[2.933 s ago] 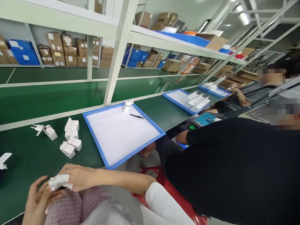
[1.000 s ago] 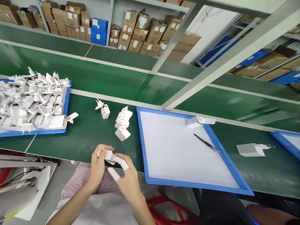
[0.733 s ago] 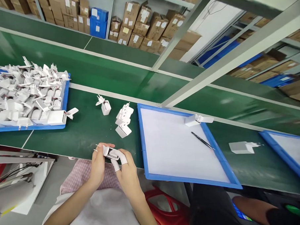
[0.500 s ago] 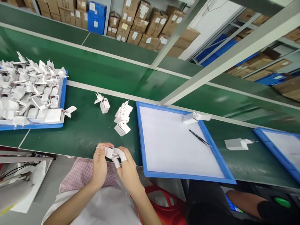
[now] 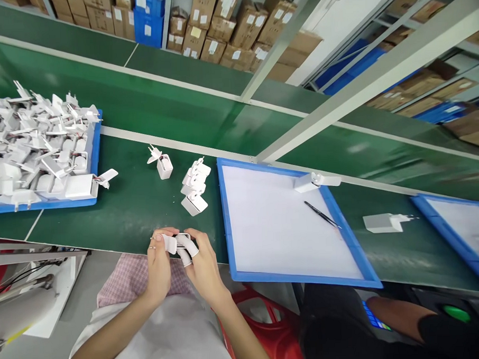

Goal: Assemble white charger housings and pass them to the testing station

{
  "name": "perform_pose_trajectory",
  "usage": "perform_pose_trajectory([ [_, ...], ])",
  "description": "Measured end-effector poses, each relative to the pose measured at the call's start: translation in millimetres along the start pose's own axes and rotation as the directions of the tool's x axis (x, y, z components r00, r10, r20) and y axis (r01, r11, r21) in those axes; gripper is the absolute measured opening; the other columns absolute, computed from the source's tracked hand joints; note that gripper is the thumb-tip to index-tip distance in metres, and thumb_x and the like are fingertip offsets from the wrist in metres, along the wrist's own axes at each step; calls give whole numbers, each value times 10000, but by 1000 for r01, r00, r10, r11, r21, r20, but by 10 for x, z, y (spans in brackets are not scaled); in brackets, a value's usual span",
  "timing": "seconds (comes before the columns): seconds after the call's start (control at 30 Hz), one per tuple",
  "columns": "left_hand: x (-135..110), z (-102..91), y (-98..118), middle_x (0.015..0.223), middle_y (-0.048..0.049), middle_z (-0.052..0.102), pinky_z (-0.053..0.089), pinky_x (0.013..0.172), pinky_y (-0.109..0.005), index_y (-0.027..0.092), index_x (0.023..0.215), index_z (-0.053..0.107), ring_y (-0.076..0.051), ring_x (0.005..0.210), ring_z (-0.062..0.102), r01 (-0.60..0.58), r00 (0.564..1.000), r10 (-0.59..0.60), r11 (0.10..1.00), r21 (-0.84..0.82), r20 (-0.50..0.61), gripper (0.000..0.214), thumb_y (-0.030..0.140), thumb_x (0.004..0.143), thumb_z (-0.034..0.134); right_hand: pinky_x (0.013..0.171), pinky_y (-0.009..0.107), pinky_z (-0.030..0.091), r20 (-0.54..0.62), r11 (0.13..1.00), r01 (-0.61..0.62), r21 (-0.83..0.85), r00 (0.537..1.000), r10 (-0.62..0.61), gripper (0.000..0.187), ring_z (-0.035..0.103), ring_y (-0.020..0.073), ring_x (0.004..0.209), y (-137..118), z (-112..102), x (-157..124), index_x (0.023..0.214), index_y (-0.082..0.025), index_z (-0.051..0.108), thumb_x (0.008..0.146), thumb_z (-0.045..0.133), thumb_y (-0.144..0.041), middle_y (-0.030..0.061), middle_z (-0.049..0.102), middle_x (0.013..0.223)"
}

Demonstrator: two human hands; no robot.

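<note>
In the lower middle, a plug [image 5: 170, 244] is being pinched by fingers of the left hand [image 5: 159, 262], and a case [image 5: 182, 235] is being held by those of the right hand [image 5: 204, 261]. At the left edge, chargers [image 5: 32, 149] are being held by a tray [image 5: 97, 148] on the table [image 5: 118, 219].

the held plug [image 5: 170, 244] is white, the table [image 5: 138, 222] green, the tray [image 5: 307, 278] blue-rimmed, the stool [image 5: 285, 349] red, the pants [image 5: 120, 277] pink-checked.

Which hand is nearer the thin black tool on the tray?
Right. The right hand is to the left of the thin black tool, apart from it; the left hand is farther left.
</note>
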State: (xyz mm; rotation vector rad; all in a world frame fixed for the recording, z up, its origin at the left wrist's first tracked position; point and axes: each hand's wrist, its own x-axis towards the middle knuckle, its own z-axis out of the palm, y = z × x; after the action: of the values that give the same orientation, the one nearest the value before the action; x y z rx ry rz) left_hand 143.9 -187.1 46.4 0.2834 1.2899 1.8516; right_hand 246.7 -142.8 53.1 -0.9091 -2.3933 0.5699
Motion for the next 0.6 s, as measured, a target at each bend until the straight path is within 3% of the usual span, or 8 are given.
perform_pose_trajectory([
  [0.3, 10, 9, -13, 985, -44, 629, 467, 843, -281, 203, 832, 605, -185, 989, 579, -3, 1000, 3, 1000, -28, 5, 371, 545, 927, 496, 781, 410, 507, 140, 994, -40, 106, 990, 25, 285, 541, 263, 931, 13, -78, 114, 1021, -170, 502, 811, 428, 9, 122, 536, 1100],
  [0.6, 14, 14, -11, 986, -40, 622, 479, 831, -279, 204, 829, 605, -175, 956, 585, -9, 1000, 9, 1000, -22, 6, 363, 539, 926, 503, 814, 390, 521, 155, 996, -57, 66, 987, 46, 392, 571, 244, 950, 43, -24, 33, 1185, -186, 500, 851, 404, -4, 133, 507, 1185],
])
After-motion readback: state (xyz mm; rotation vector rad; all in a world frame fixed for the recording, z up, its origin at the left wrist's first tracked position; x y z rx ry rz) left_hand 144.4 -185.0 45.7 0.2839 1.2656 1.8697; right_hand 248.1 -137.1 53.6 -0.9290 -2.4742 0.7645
